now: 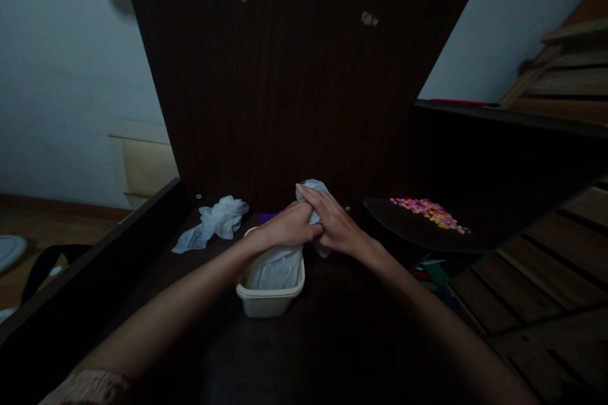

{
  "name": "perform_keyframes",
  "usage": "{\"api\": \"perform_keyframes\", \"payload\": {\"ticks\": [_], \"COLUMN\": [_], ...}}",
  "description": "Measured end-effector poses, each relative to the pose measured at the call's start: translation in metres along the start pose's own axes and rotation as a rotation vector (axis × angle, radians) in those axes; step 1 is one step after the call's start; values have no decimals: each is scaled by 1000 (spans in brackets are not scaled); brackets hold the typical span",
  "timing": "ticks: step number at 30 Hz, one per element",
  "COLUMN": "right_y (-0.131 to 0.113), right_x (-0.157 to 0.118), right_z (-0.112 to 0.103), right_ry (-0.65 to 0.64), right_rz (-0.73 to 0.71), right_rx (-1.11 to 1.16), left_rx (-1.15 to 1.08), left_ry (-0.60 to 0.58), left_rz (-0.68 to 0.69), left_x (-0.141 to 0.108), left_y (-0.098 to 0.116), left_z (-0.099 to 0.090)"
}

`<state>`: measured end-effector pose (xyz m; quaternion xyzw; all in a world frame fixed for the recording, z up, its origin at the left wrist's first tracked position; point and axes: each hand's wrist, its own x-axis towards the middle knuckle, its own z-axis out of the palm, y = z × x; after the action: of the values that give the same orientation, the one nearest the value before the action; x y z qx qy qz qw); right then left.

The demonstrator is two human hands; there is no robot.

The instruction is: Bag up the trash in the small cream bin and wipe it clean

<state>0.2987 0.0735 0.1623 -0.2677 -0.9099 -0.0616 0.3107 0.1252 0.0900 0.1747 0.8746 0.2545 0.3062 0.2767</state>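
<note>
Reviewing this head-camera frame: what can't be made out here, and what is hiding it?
- Head view: the upper part of the pale grey cloth is covered by the left hand and right hand.
- Inside of the cream plastic tub: filled by the cloth, so anything under it is hidden.
- Small purple item behind the tub: mostly hidden by the left hand; too dark to identify.
- Pink and yellow scattered bits on the dark shelf: too small to identify.
</note>
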Motion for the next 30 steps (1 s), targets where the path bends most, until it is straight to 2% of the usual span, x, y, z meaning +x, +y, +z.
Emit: {"api": "perform_keyframes", "payload": {"ticks": [3, 8, 11, 15, 19, 24, 27, 30], "right_y": [5, 15, 20, 25, 31, 39, 40, 40], "right_x": [1, 5, 10, 17, 18, 11, 4, -3], "right_z": [-1, -4, -7, -10, -14, -20, -21, -21], "right_ry": [31, 25, -63, -217, -315, -362, -347, -315], "right_rz": [44, 159, 218, 237, 172, 188, 196, 175], "right_rx": [42, 259, 317, 255, 132, -234, -327, -431], "left_rx": [167, 394, 524, 658, 594, 341, 238, 270], "left_ry": [-12, -26, -99, -171, -181, -95, -57, -97], "left_rz": [-45, 12, -15, -50, -20, 9, -66, -158], "left_x": [-4, -13, -17, -20, -22, -22, -21, -21], "left_y": [9, 25, 32, 32, 24, 16, 14, 13], "left_z": [1, 7, 10, 10, 6, -1, -8, -14]}}
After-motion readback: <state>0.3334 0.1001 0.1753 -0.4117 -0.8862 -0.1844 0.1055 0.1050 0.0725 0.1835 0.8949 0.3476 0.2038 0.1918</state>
